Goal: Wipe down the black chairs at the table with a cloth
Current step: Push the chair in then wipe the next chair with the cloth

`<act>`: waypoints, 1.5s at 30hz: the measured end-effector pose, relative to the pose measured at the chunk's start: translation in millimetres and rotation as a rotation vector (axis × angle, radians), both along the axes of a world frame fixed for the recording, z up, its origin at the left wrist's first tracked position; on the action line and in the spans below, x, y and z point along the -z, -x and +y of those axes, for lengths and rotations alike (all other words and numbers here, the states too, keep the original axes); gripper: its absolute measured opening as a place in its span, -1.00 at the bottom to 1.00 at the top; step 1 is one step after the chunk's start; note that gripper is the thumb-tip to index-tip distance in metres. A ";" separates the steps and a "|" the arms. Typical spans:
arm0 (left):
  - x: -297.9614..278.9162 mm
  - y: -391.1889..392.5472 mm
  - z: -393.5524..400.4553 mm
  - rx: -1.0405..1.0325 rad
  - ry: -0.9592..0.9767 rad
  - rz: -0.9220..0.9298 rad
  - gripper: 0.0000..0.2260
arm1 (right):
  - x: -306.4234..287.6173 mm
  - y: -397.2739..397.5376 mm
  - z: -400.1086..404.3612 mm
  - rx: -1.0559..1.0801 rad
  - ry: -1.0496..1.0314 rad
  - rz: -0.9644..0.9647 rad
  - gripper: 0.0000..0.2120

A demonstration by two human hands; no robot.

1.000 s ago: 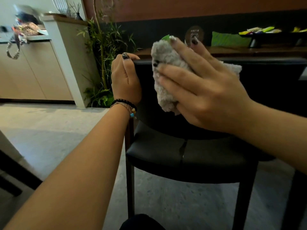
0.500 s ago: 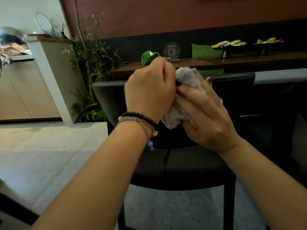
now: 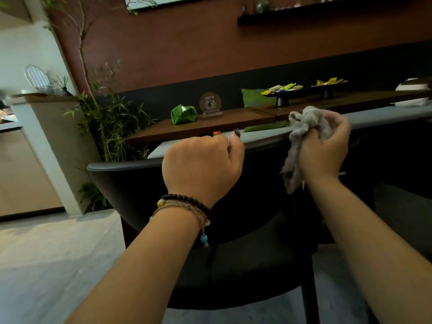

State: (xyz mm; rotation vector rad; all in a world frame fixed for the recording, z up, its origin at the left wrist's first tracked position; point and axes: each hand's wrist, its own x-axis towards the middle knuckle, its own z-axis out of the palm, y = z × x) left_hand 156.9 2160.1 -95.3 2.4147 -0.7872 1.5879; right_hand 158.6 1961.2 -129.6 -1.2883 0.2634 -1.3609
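While we stand behind the black chair [image 3: 131,183], our right hand [image 3: 325,148] clutches the grey cloth [image 3: 301,134] and our left hand [image 3: 201,167] is empty.

Our right fingers [image 3: 339,127] are clenched around the bunched cloth at 2 o'clock, lifted clear of the chair's backrest, one end dangling down. Our left hand, curled into a loose fist holding nothing, hovers at centre over the backrest's top edge, with beaded bracelets [image 3: 187,204] on the wrist. At 12 o'clock beyond the chair, the desk [image 3: 233,118] carries a green tissue pouch [image 3: 183,114].
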 end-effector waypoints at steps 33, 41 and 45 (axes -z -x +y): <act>77.1 22.1 25.9 0.294 0.159 0.021 -0.50 | 73.8 -19.3 -38.1 -0.280 -0.258 0.270 -0.96; 155.4 7.5 70.2 0.479 1.417 0.980 -0.47 | 45.9 25.0 48.7 -0.002 -0.004 -0.069 -0.62; 170.4 -12.0 75.9 0.921 1.762 1.287 -0.48 | 74.6 31.7 101.9 0.151 0.558 -0.147 -0.54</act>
